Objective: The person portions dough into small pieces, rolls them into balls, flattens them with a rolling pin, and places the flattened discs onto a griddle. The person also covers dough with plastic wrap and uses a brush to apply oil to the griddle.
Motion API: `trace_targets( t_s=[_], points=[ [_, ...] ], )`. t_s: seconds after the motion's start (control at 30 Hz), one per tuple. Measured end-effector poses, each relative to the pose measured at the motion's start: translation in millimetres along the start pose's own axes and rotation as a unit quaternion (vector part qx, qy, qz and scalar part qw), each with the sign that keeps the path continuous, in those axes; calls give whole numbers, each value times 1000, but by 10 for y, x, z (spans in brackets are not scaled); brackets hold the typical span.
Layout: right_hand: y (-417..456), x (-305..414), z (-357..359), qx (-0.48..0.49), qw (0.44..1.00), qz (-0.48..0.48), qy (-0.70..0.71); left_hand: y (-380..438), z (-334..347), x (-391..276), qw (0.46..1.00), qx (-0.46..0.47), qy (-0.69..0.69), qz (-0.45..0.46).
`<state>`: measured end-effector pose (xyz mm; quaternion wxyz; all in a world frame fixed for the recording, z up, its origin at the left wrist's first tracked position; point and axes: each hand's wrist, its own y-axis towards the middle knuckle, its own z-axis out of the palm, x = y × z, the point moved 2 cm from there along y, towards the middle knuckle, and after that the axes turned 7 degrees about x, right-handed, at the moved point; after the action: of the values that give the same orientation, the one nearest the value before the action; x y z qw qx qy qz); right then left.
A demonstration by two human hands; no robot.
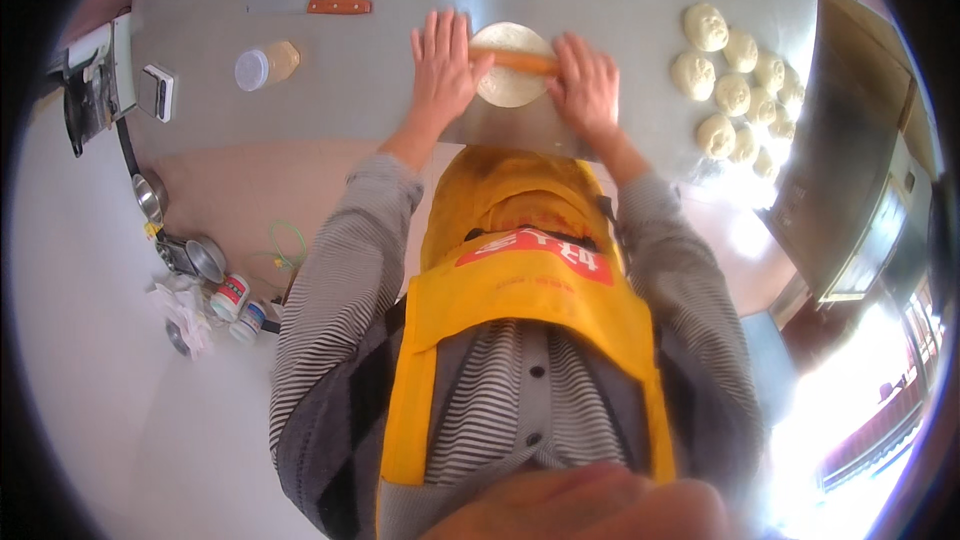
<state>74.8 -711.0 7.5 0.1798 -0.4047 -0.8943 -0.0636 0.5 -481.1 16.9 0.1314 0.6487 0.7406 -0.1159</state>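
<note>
A flattened round of pale dough lies on the metal table in front of me. Across its middle rests a wooden rolling pin. My left hand lies over the pin's left end, fingers stretched forward and thumb along the wood. Over the right end is my right hand, its fingers bent around the pin. Both ends of the pin are hidden beneath my hands. Dough shows above and below the pin.
Several dough balls sit at the table's right. On the left are a cleaver, a capped jar and a small white-edged device. The table's near edge runs before my yellow apron.
</note>
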Motion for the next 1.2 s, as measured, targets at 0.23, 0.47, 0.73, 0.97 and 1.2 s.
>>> trace_targets(
  t_s=[0.23, 0.47, 0.73, 0.97, 1.2],
  points=[
    [415, -190, -14, -47, 998, -29, -18, 361, 114, 139, 998, -13, 52, 26],
    [656, -296, -166, 17, 997, -76, -13, 794, 68, 205, 998, -32, 48, 0],
    [-103, -78, 49, -50, 998, -45, 15, 88, 71, 215, 999, 22, 0, 47],
    [-49, -27, 52, -35, 998, 39, -21, 288, 37, 81, 999, 38, 29, 23],
    [566, -245, -91, -117, 992, 30, -21, 860, 121, 160, 998, -39, 44, 37]
  ],
)
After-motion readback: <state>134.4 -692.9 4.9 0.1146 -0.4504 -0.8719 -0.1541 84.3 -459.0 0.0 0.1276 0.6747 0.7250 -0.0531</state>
